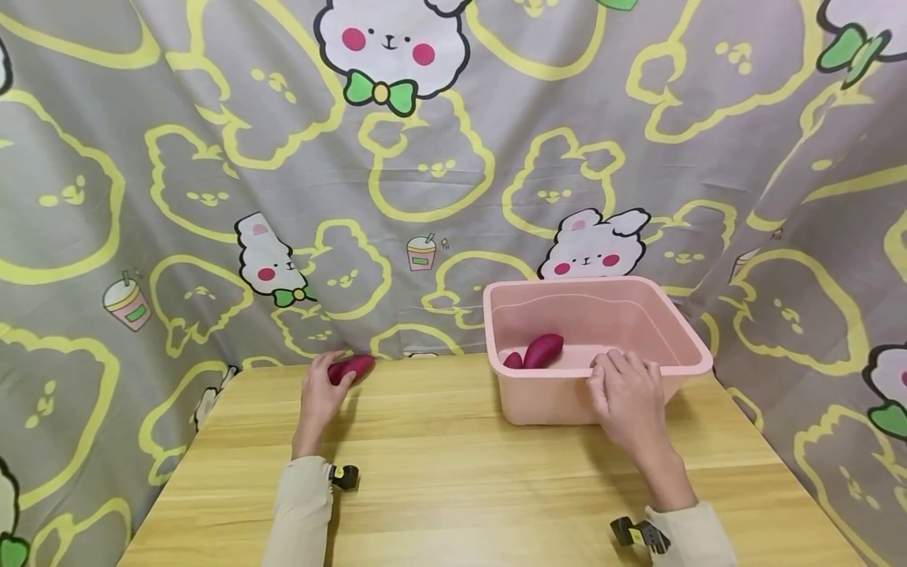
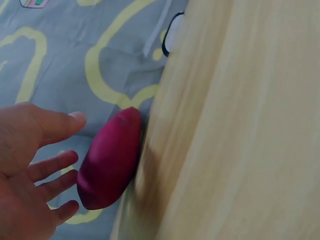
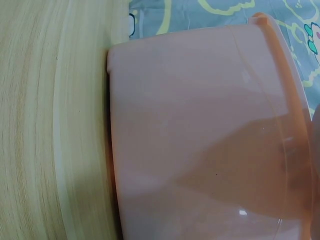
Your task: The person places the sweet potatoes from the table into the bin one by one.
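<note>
At the table's far left edge lies a purple-red sweet potato. My left hand is right beside it, thumb and fingers spread. In the left wrist view the left hand has loosely extended fingers close to the sweet potato; I cannot tell whether a fingertip touches it. My right hand grips the near rim of a pink plastic bin, fingers curled over the edge. Inside the bin rest two more sweet potatoes. The right wrist view shows mostly the outer wall of the bin.
The wooden table carries the bin on its right side. A grey patterned curtain hangs behind the table and along both sides, close to its far edge. Each wrist bears a small black camera.
</note>
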